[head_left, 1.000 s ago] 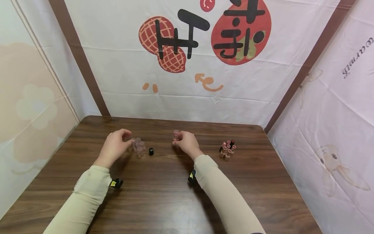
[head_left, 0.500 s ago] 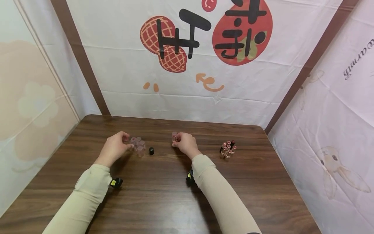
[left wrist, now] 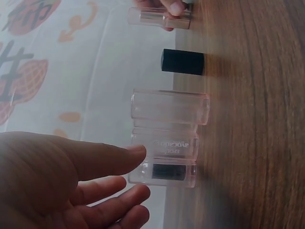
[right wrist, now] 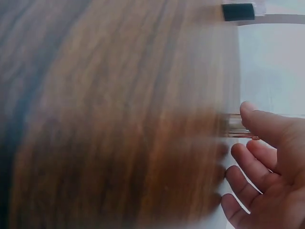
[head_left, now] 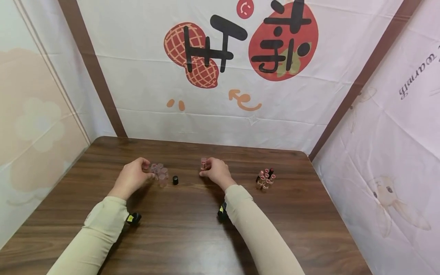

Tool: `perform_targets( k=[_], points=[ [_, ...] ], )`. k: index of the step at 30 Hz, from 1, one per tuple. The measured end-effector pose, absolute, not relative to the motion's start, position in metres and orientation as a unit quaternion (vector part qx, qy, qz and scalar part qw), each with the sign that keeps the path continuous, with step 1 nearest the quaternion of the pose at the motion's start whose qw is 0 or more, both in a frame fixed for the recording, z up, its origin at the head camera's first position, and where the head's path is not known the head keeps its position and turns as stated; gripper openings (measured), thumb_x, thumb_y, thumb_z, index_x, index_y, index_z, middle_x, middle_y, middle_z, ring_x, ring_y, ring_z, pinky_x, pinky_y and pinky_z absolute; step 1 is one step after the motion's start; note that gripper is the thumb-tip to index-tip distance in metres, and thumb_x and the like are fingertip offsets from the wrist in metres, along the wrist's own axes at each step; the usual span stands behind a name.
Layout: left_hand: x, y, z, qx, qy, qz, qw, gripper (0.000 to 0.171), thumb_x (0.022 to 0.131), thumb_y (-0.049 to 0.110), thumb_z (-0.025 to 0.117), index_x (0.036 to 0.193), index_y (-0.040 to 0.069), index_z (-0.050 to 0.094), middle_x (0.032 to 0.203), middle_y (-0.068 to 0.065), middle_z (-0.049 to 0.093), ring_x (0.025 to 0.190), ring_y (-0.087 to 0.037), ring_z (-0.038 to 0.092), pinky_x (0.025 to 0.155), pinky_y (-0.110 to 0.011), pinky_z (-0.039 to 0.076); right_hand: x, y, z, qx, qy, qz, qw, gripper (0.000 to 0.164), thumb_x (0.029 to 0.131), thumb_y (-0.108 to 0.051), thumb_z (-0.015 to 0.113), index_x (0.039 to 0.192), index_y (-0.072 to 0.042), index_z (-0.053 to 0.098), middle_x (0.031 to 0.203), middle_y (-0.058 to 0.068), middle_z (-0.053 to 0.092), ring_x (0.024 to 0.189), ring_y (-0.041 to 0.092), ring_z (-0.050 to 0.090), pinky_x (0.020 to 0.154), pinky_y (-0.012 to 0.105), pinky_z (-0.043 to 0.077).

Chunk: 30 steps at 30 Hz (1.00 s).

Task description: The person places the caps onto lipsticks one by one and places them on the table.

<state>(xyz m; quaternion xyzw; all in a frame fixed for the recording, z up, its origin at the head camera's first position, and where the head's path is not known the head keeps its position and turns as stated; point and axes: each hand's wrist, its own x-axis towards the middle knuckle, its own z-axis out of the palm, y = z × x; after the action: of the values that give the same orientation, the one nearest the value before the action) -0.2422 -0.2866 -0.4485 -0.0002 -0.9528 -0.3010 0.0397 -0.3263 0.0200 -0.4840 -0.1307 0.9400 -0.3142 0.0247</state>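
Observation:
My right hand (head_left: 218, 172) pinches a lipstick tube (head_left: 203, 164) with a clear top, upright at the table's surface. In the right wrist view the thumb lies across the tube, its other fingers loosely bent. The left hand (head_left: 131, 176) is beside a cluster of clear pinkish caps (head_left: 162, 179), thumb and fingers apart. From the left wrist, the thumb tip overlaps the caps' edge; whether it touches them I cannot tell. One clear cap has a dark piece (left wrist: 168, 171) inside. A small black cap (head_left: 175, 180) stands between the cluster and the right hand.
Several uncovered lipsticks (head_left: 266, 179) stand grouped at the right of the wooden table (head_left: 192, 236). A printed cloth (head_left: 144, 84) hangs behind the table's far edge. Dark wrist cameras (head_left: 134, 219) hang beside both forearms.
The right hand has shifted slightly left with the lipstick tube. The left hand's fingers have come down a little beside the clear caps. The view has tilted slightly.

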Motion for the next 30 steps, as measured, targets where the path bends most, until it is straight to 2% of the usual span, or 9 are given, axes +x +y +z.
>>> perform_targets(
  k=[5, 13, 19, 30],
  points=[
    [-0.241, -0.288, -0.454, 0.009, -0.955, -0.292, 0.041, 0.048, 0.092, 0.020, 0.075, 0.127, -0.008, 0.057, 0.121, -0.029, 0.065, 0.110, -0.048, 0.062, 0.091, -0.060, 0.048, -0.316, 0.029, -0.469, -0.130, 0.924, -0.359, 0.025, 0.050, 0.088, -0.032, 0.084, 0.130, -0.013, 0.065, 0.119, 0.001, 0.071, 0.109, 0.020, 0.066, 0.095, 0.040, 0.054],
    [-0.242, -0.286, -0.457, 0.029, -0.955, -0.291, 0.051, 0.045, 0.093, 0.022, 0.073, 0.126, -0.005, 0.059, 0.119, -0.027, 0.067, 0.108, -0.046, 0.064, 0.087, -0.060, 0.049, -0.306, 0.053, -0.444, -0.163, 0.917, -0.364, -0.010, 0.055, 0.088, -0.031, 0.083, 0.135, -0.011, 0.062, 0.128, 0.005, 0.067, 0.118, 0.027, 0.063, 0.099, 0.044, 0.051],
    [-0.244, -0.282, -0.457, 0.023, -0.955, -0.292, 0.045, 0.045, 0.093, 0.021, 0.074, 0.125, -0.006, 0.059, 0.119, -0.027, 0.067, 0.107, -0.045, 0.064, 0.087, -0.059, 0.050, -0.296, 0.074, -0.437, -0.171, 0.910, -0.375, -0.035, 0.056, 0.086, -0.029, 0.086, 0.134, -0.011, 0.063, 0.129, 0.005, 0.067, 0.119, 0.032, 0.063, 0.099, 0.044, 0.052],
    [-0.247, -0.280, -0.462, 0.005, -0.958, -0.285, 0.038, 0.043, 0.095, 0.020, 0.072, 0.126, -0.006, 0.057, 0.120, -0.030, 0.066, 0.106, -0.045, 0.063, 0.087, -0.058, 0.050, -0.259, 0.101, -0.428, -0.207, 0.906, -0.360, -0.085, 0.055, 0.085, -0.034, 0.086, 0.132, -0.013, 0.065, 0.126, 0.001, 0.067, 0.120, 0.022, 0.060, 0.102, 0.042, 0.049]
  ],
)
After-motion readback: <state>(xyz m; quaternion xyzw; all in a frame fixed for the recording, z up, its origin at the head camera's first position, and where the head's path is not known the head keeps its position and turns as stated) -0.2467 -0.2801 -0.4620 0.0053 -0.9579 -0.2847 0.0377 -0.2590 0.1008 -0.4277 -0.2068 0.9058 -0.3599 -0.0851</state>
